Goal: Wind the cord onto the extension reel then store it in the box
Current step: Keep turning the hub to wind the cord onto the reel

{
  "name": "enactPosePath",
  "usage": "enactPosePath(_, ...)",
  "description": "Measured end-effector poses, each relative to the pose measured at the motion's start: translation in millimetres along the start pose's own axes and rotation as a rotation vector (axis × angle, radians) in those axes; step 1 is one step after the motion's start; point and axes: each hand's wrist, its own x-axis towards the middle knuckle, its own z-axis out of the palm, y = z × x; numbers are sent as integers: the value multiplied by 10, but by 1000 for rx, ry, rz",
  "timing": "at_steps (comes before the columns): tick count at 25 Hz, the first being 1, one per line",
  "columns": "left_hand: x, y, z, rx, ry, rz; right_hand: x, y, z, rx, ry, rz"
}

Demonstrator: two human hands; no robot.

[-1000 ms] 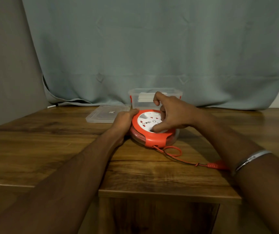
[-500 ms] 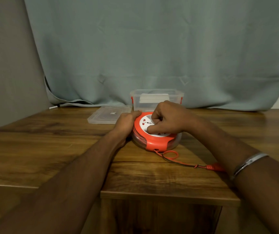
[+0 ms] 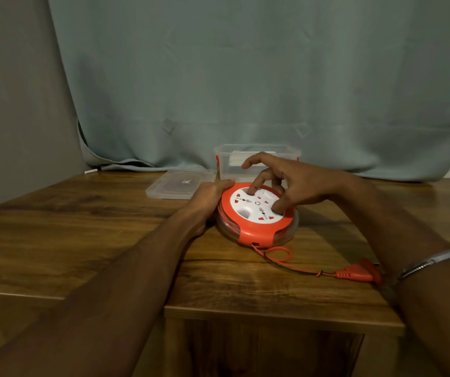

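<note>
Left hand [image 3: 208, 195] braces the reel [image 3: 256, 216]; right hand [image 3: 286, 183] fingertips press its face.

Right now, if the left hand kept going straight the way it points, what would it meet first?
The left hand already touches the orange extension reel; its rim blocks that line. Beyond it probably sits the clear plastic box, though depth is unclear.

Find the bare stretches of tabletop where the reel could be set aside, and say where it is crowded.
Free: the wide wooden table left of the left hand, and the back right corner beyond the right hand. Crowded: the centre, where lid, box and reel cluster, and the front right, crossed by cord and plug.
</note>
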Motion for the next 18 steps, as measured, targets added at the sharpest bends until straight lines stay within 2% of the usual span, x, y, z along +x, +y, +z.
enactPosePath(10, 41, -18, -23, -158, -9, -80, 3, 14, 75, -39, 72, -13)
enactPosePath(18, 91, -57, -5, -188, 63, 0, -12, -30, 141, -112, 176, 8)
